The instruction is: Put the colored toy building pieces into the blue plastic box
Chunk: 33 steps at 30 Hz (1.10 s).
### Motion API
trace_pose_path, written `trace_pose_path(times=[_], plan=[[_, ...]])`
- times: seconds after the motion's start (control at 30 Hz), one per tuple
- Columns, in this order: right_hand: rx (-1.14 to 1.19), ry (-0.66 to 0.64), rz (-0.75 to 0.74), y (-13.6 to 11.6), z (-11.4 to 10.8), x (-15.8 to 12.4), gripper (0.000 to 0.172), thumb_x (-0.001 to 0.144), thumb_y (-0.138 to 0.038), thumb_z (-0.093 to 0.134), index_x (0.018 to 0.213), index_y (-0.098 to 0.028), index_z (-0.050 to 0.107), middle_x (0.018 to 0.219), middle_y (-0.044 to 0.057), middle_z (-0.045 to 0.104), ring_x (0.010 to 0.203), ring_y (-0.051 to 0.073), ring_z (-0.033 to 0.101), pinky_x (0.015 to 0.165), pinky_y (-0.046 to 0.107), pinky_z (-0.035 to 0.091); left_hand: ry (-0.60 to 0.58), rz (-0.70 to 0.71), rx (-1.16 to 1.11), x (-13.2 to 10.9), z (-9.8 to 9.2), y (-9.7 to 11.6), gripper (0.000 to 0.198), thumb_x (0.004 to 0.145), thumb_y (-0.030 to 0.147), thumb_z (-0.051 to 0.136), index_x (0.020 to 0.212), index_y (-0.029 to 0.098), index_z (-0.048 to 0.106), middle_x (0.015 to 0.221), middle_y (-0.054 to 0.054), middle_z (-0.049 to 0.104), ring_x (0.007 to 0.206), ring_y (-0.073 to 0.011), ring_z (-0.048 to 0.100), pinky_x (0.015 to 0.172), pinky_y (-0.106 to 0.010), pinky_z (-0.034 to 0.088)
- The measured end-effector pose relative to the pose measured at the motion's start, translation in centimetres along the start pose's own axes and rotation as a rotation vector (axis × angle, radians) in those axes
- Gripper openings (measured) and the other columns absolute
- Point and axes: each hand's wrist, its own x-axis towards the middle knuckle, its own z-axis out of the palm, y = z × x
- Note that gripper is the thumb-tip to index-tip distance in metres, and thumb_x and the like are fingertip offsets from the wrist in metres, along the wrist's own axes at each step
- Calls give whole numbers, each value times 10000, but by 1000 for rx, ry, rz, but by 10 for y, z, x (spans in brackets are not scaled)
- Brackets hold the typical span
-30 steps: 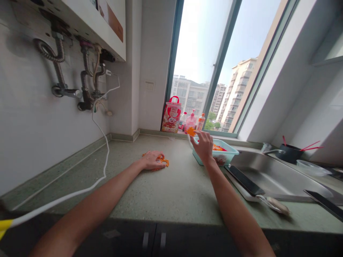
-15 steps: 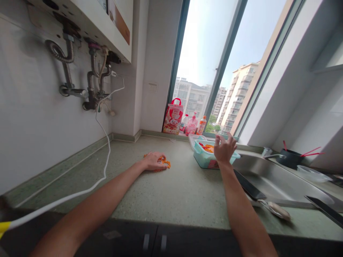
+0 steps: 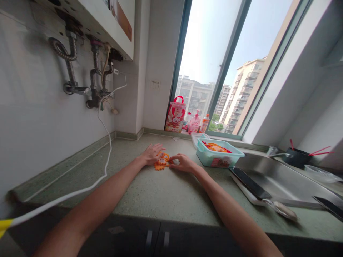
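Flat orange pieces with notched edges and white patches (image 3: pixel 162 161) lie joined or overlapping on the countertop; I cannot tell exactly what they are. My left hand (image 3: pixel 152 155) rests against their left side, fingers stretched out and apart, partly covering them. At the right edge, my right hand (image 3: pixel 183 163) pinches an orange piece between thumb and fingers. To the right stands a light teal plastic tub (image 3: pixel 219 155), with more orange and red pieces (image 3: pixel 215 147) inside. Behind the tub, its clear lid (image 3: pixel 197 138) seems to lie on the counter.
A steel sink (image 3: pixel 270 173) is on the right, with a black flat-bladed tool (image 3: pixel 250 182) along its near-left rim. A white cable (image 3: pixel 107 160) runs over the left counter. The red-handled bag (image 3: pixel 175 116) and bottles (image 3: pixel 194 123) stand by the window.
My right hand has come from above the tub down to the orange pieces. My left hand has shifted slightly left, uncovering more of them. The view has turned slightly.
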Motion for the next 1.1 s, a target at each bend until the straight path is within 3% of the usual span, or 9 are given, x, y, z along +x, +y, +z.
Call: trace_pose_path(times=[0.2,0.37,0.43,0.6,0.77,0.83,0.9,1.03,1.1], plan=[[-40,121,50,10,-20,-9,249,895,-349,750,1117,-238,773,1121,60,782,1055,236,713,1009,366,510,24,-172,135,-8,-13,-37,339,964,371,539,1208,230,729,1287,-119,699,1234,-280,602,1115,-415,430],[-26,398,40,0,-14,-4,277,979,-401,676,1208,-248,710,1200,84,739,1121,229,686,1013,356,510,-5,-250,103,-4,-7,-29,299,941,383,564,1145,228,718,1105,-113,756,1045,-275,693,904,-360,523],[4,372,0,-9,-4,2,268,988,-418,674,1190,-245,712,1176,81,741,1089,218,689,992,342,513,-5,-246,92,-1,-4,-22,289,933,397,579,1139,244,712,1056,-99,767,985,-269,711,849,-344,527],[28,79,-37,-23,15,10,199,947,-420,726,1047,-255,774,1016,34,763,922,191,693,876,300,512,14,-237,56,-1,-3,-16,278,930,405,587,1129,259,715,1025,-82,779,947,-263,723,813,-331,522],[-37,79,-15,-24,9,10,194,905,-412,761,1030,-266,785,989,25,768,888,194,689,846,296,501,11,-239,43,-1,-3,-19,270,929,410,597,1119,260,717,1014,-73,779,924,-253,725,795,-317,516],[-129,181,-37,-22,-6,8,222,917,-423,748,1082,-277,778,1057,47,770,986,226,684,930,336,491,11,-237,34,-1,-3,-19,273,930,412,596,1119,257,718,1012,-73,778,916,-249,724,788,-314,515],[-255,373,-13,-18,-32,3,257,955,-440,700,1149,-282,760,1154,74,758,1091,259,656,1013,381,460,12,-230,24,-1,-2,-20,276,931,411,591,1117,251,720,1017,-76,778,920,-251,723,786,-317,516],[-512,880,193,5,-96,-26,346,1020,-466,567,1244,-235,696,1288,121,702,1187,305,597,1063,455,407,17,-236,18,0,-1,-23,276,928,416,588,1104,254,726,1021,-73,777,946,-248,719,797,-312,516],[-600,1063,316,23,-121,-46,416,1015,-512,546,1272,-205,658,1258,142,701,1169,331,590,1033,483,409,17,-245,14,1,0,-24,284,925,426,585,1108,261,727,1015,-66,775,946,-241,717,793,-304,513]])
